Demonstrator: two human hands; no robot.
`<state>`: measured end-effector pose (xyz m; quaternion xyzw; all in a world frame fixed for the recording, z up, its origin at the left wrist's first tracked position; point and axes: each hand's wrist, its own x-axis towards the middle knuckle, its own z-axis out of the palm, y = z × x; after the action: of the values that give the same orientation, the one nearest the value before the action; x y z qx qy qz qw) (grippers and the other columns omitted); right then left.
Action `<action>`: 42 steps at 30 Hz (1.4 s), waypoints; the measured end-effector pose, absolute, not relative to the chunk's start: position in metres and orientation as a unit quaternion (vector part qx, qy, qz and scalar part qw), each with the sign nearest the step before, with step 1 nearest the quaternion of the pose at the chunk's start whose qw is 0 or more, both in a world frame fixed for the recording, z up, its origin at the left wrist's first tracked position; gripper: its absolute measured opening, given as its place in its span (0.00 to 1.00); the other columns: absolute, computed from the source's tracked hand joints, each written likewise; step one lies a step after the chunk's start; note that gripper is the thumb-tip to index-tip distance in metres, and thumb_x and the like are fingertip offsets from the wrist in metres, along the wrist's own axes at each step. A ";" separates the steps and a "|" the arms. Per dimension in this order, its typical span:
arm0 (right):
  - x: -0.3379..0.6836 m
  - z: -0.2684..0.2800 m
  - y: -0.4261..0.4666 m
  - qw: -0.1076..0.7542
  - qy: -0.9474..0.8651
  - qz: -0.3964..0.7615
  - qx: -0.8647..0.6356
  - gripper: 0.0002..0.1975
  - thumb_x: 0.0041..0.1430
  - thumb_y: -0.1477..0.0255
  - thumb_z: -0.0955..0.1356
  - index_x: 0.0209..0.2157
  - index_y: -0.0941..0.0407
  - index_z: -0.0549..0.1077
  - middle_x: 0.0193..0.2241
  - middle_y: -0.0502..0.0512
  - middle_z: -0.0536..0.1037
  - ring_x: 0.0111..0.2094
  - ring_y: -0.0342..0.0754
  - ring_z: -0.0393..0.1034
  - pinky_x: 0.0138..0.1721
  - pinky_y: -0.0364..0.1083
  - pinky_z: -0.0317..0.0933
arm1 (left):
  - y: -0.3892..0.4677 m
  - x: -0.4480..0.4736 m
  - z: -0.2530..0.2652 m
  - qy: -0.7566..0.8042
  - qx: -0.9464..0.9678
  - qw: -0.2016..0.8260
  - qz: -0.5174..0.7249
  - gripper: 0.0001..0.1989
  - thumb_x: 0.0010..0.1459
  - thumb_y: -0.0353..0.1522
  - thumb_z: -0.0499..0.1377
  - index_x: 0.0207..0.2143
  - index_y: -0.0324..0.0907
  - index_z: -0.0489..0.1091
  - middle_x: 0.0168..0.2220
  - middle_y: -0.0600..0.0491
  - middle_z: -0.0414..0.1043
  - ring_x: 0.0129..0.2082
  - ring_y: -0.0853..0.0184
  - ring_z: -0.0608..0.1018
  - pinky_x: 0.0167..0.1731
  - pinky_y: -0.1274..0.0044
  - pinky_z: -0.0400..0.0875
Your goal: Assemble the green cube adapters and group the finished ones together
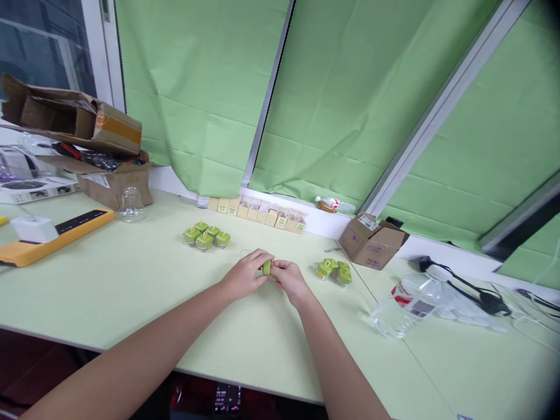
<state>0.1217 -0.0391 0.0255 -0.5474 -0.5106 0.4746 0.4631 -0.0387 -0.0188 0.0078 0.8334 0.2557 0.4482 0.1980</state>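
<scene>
In the middle of the table, my left hand [248,274] and my right hand [289,281] meet around a small green piece [266,267]. The fingers of both hands are closed on it and hide most of its shape. It matches the colour of the small green-topped clear cups with pale loops on top: one group of cups [204,240] stands to the left, another group [343,275] to the right. Just behind my left hand lies a faint clear object [245,254], too indistinct to name.
A row of small cardboard boxes [271,217] lines the table's back edge. An open carton [371,240] and a large clear bottle [409,303] stand right. At left are a yellow power strip [83,228], a clear jar [131,205] and stacked cartons [116,184]. A phone [227,398] lies below the front edge.
</scene>
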 end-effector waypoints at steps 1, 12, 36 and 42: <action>0.122 0.026 -0.039 0.463 -0.504 0.484 -0.545 0.10 0.41 0.66 0.72 0.24 0.59 0.74 0.17 0.45 0.63 0.19 0.37 0.47 0.20 0.40 0.42 | -0.019 -0.038 0.008 0.256 0.833 0.200 0.449 0.21 0.55 0.27 0.60 0.52 0.47 0.66 0.49 0.49 0.68 0.47 0.61 0.73 0.48 0.70 0.69; 0.120 0.023 -0.039 0.488 -0.527 0.422 -0.554 0.08 0.41 0.69 0.68 0.25 0.58 0.76 0.17 0.44 0.63 0.19 0.38 0.50 0.20 0.41 0.46 | -0.017 -0.036 0.002 0.276 0.836 0.151 0.449 0.22 0.55 0.24 0.58 0.52 0.47 0.66 0.49 0.50 0.69 0.48 0.61 0.72 0.49 0.69 0.68; 0.148 0.034 -0.033 0.603 -0.410 0.498 -0.469 0.14 0.43 0.65 0.74 0.31 0.54 0.70 0.29 0.48 0.71 0.29 0.43 0.68 0.27 0.41 0.60 | -0.004 -0.047 0.005 0.341 0.755 0.216 0.517 0.19 0.53 0.33 0.63 0.49 0.45 0.68 0.45 0.50 0.69 0.39 0.65 0.75 0.36 0.74 0.73; 0.141 0.027 -0.030 0.588 -0.406 0.513 -0.476 0.15 0.41 0.67 0.74 0.30 0.56 0.69 0.37 0.55 0.76 0.32 0.46 0.73 0.31 0.45 0.67 | -0.004 -0.044 -0.003 0.301 0.791 0.276 0.456 0.20 0.53 0.33 0.63 0.50 0.44 0.68 0.46 0.48 0.71 0.37 0.65 0.75 0.38 0.73 0.73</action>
<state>0.1406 -0.0297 0.0269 -0.4763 -0.4058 0.5128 0.5878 -0.0437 -0.0036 -0.0035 0.7910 0.3007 0.4559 0.2758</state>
